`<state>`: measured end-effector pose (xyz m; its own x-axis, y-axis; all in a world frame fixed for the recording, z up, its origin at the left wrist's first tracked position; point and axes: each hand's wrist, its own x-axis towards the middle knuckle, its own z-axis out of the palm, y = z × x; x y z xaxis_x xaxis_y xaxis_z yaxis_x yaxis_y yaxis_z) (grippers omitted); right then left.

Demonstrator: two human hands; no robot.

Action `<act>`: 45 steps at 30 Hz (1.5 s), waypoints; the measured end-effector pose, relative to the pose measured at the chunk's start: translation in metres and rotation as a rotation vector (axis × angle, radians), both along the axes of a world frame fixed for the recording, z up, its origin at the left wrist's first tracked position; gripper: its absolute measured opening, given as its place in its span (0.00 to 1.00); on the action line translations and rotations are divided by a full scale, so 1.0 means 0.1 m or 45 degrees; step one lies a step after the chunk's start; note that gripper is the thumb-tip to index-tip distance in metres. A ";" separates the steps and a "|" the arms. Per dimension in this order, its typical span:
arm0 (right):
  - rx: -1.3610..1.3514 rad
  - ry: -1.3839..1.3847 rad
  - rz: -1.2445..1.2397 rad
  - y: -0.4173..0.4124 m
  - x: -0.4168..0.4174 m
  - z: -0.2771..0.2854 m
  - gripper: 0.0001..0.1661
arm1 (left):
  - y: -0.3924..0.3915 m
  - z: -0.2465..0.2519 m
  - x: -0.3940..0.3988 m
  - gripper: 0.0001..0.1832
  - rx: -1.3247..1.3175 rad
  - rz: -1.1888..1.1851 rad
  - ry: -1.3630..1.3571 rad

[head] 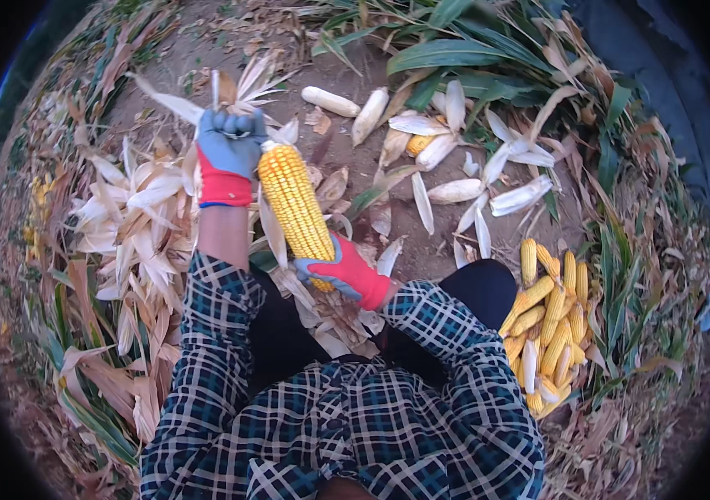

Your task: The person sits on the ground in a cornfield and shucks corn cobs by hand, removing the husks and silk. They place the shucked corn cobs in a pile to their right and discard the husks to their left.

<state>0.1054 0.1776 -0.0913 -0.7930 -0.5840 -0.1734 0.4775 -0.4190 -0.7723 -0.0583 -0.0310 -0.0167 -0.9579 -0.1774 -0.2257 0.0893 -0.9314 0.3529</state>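
My right hand [350, 270], in a red and grey work glove, grips the lower end of a bare yellow corn cob [295, 203]. Beside the cob's upper end, my left hand [228, 150], gloved alike, is closed on pale dry corn husks [173, 105] that fan out past its fingers. Whether those husks still join the cob's base is hidden by the glove.
Loose husks [142, 206] are heaped on the left. Several ears in husk [370, 117] lie on the soil ahead, near green corn leaves [448, 55]. Husked cobs [554, 325] are piled at the right, beside my knee. A dark sheet [648, 81] lies at the upper right.
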 end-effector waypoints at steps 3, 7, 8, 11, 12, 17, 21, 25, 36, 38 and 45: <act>-0.012 -0.185 -0.110 0.13 0.11 -0.05 0.23 | -0.89 -0.18 -0.20 0.31 0.117 0.224 0.176; -0.251 -0.556 -0.510 0.61 -0.22 -0.10 0.24 | -0.99 -0.09 -0.03 0.57 0.071 0.005 0.152; -0.415 -0.562 -0.619 0.82 -0.38 -0.18 0.23 | -0.81 -0.06 0.02 0.56 0.008 -0.092 0.113; -0.787 -0.495 -1.059 1.48 -0.70 -0.15 0.24 | -0.66 -0.06 0.23 0.47 -0.121 -0.187 0.070; -0.868 -0.427 -1.318 1.66 -0.70 0.02 0.24 | -0.74 -0.06 0.30 0.45 -0.206 -0.186 0.064; -0.772 0.263 -2.213 2.54 -0.28 0.36 0.23 | -1.09 -0.02 0.60 0.34 -0.102 -0.533 0.296; -0.111 0.469 -2.084 2.16 -0.30 0.38 0.24 | -0.84 0.28 0.90 0.31 -0.078 -0.522 0.447; 0.263 0.291 -1.710 1.38 -0.76 0.22 0.22 | -0.59 0.44 1.21 0.31 -0.108 -0.402 0.534; 0.615 0.119 -1.135 0.14 -2.83 -1.80 0.25 | -0.18 0.15 1.83 0.33 -0.840 -0.157 -0.027; 1.072 0.385 -1.034 0.14 -3.29 -2.21 0.29 | -0.24 0.12 1.78 0.34 -0.800 -0.056 -0.088; 2.391 1.085 -0.647 0.10 -4.82 -2.95 0.49 | -0.36 0.12 1.52 0.38 -0.821 -0.021 -0.411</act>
